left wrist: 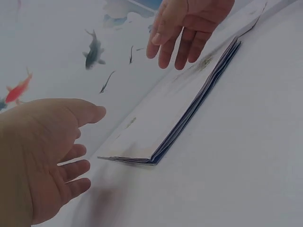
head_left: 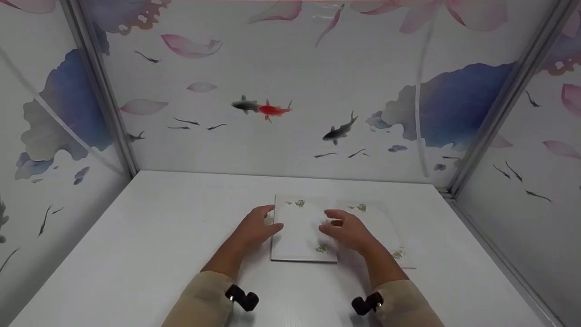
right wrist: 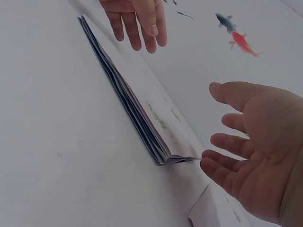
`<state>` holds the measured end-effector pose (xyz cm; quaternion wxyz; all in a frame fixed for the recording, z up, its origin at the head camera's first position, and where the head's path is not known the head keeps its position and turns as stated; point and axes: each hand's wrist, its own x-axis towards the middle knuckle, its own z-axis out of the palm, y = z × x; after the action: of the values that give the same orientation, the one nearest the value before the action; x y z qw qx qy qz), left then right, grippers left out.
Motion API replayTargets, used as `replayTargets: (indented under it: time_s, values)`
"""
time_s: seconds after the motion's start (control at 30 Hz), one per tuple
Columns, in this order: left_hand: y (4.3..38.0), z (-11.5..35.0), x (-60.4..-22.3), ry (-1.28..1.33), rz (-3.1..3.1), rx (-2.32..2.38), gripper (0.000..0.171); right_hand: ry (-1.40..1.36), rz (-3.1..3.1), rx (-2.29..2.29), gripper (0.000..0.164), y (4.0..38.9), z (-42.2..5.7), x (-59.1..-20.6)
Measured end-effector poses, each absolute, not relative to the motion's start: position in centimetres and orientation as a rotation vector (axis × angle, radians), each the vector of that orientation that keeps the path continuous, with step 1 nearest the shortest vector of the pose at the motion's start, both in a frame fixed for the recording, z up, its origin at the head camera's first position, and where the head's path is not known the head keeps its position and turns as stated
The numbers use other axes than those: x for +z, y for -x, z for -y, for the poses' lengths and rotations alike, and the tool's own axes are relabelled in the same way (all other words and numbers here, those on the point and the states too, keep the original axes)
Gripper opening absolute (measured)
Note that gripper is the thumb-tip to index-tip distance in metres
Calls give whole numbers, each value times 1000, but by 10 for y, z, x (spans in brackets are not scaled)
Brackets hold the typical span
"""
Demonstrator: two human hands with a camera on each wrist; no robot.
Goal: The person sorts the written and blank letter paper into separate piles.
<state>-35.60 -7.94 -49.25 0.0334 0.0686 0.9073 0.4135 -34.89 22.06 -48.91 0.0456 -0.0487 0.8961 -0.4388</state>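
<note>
A thin stack of white printed sheets [head_left: 299, 231] with small green-brown plant motifs lies on the table. Its layered, dark bluish edges [right wrist: 128, 99] show in the right wrist view. My left hand [head_left: 256, 227] is at the stack's left side, thumb overlapping it in the head view, fingers spread and relaxed. By the right side is my right hand [head_left: 347, 229], palm facing inward, thumb and fingers apart. Neither hand grips anything. A second white item with the same print [head_left: 376, 222] lies just to the right, partly hidden by my right hand and forearm.
The white table [head_left: 181, 236] meets a back panel [head_left: 281, 150] printed with fish and petals. Similar side panels and metal corner posts [head_left: 494, 109] enclose left and right. A black wrist camera [head_left: 242, 297] sits at each sleeve.
</note>
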Motion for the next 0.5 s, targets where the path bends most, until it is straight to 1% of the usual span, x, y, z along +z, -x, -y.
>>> replayTargets:
  time_s: [0.13, 0.3, 0.5]
  values:
    - [356, 80, -495, -271, -2767, 1180, 78, 215, -2729, -1242, 76, 347, -221, -494]
    - [354, 78, -497, -371, -2751, 1061, 89, 224, -2737, -1118, 80, 346, -217, -496]
    - [348, 77, -497, -441, -2742, 910, 93, 249, -2758, -954, 85, 344, -211, -493]
